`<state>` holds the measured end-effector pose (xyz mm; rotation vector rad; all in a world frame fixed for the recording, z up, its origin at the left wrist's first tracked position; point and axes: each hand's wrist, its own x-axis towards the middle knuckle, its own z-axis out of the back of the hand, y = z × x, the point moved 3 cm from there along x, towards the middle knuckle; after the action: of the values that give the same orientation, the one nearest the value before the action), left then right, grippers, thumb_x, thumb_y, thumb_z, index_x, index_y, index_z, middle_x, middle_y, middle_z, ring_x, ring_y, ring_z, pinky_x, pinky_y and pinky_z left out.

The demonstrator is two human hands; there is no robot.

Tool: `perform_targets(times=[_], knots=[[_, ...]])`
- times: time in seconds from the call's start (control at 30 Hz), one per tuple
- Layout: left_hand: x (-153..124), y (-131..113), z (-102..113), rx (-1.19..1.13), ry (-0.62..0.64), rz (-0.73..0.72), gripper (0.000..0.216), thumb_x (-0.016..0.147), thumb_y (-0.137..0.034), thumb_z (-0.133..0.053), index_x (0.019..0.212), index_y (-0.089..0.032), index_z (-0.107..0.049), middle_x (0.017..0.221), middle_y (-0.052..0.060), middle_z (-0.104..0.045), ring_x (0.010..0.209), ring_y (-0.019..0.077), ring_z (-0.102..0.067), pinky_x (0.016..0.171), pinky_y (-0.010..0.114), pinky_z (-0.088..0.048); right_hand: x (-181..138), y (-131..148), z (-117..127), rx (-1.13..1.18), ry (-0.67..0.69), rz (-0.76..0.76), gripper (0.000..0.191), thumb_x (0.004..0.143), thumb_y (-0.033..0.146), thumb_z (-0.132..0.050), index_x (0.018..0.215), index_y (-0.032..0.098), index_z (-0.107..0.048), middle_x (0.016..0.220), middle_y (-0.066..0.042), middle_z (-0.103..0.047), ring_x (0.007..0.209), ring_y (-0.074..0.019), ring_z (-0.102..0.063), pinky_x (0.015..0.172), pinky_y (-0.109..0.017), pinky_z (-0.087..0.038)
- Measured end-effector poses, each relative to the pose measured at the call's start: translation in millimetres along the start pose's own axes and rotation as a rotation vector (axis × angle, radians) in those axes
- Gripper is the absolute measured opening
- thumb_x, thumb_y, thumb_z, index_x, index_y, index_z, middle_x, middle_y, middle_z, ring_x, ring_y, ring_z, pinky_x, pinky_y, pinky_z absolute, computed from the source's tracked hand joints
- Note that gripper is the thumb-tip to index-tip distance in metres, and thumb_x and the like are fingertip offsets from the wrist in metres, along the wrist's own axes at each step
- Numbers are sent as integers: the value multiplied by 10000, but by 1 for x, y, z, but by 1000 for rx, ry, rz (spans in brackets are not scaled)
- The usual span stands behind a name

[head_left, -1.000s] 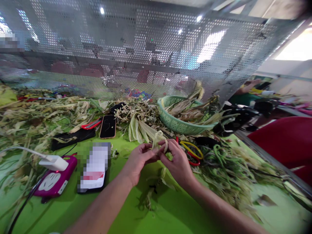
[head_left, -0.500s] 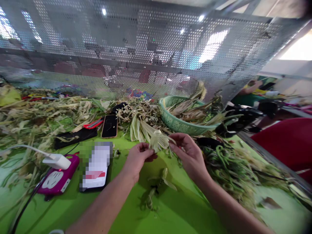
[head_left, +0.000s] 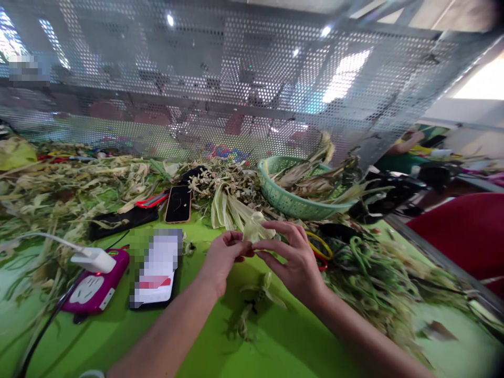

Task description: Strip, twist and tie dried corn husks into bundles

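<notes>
A pale, gathered piece of corn husk [head_left: 253,224] is held up over the green table, its thin layers fanning upward. My left hand [head_left: 220,260] pinches its lower end between thumb and fingers. From the other side, my right hand [head_left: 295,260] has its fingertips closed on the husk close to the left fingertips, partly hiding it. Below the hands lies a small tied husk piece [head_left: 246,315] with a dark band round its middle. Behind the held piece, a bundle of pale husk strips [head_left: 228,209] rests on the table.
A green basket [head_left: 295,202] of dried husks stands behind my right hand. Yellow and red looped handles [head_left: 322,251] lie beside green strands [head_left: 366,268]. To the left are a phone [head_left: 155,273], a dark phone [head_left: 178,203], a red cutter [head_left: 153,199] and a purple power strip [head_left: 94,289].
My right hand has moved left and closed in near the left fingertips, covering more of the husk. The yellow and red handles now show behind it. My left hand stays in place.
</notes>
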<state>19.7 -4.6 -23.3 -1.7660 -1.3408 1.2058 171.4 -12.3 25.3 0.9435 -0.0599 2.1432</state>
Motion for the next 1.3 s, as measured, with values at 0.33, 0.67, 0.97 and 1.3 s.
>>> perform_targets(times=[0.33, 0.67, 0.97, 1.3], knots=[[0, 3, -4, -67, 96, 25, 214, 627, -249, -757, 757, -157, -614, 721, 13, -657, 675, 137, -630, 721, 273, -396, 1, -8, -2, 64, 32, -46, 63, 842, 241, -626, 854, 256, -686, 1102, -81, -601, 1042, -260, -536, 889, -440, -437], [2, 4, -6, -107, 103, 5, 258, 565, -263, -819, 713, -148, -642, 669, -4, -637, 659, 106, -583, 707, 241, -400, -2, -12, -10, 118, 61, -144, 31, 829, 195, -615, 813, 222, -618, 1028, -84, -577, 1070, -269, -514, 907, -436, -421], [-2, 2, -6, -73, 139, 9, 182, 655, -263, -765, 759, -145, -672, 702, 2, -650, 681, 105, -580, 735, 248, -415, -3, -11, -13, 181, 32, -256, 82, 780, 139, -594, 762, 217, -576, 963, -73, -588, 1086, -270, -506, 866, -399, -434], [-2, 0, -9, -42, 154, -25, 234, 605, -194, -786, 782, -124, -650, 731, 18, -658, 717, 118, -592, 773, 262, -435, -4, -14, -12, 255, 4, -298, 91, 779, 146, -630, 793, 212, -571, 1031, -79, -568, 1119, -261, -500, 898, -397, -420]])
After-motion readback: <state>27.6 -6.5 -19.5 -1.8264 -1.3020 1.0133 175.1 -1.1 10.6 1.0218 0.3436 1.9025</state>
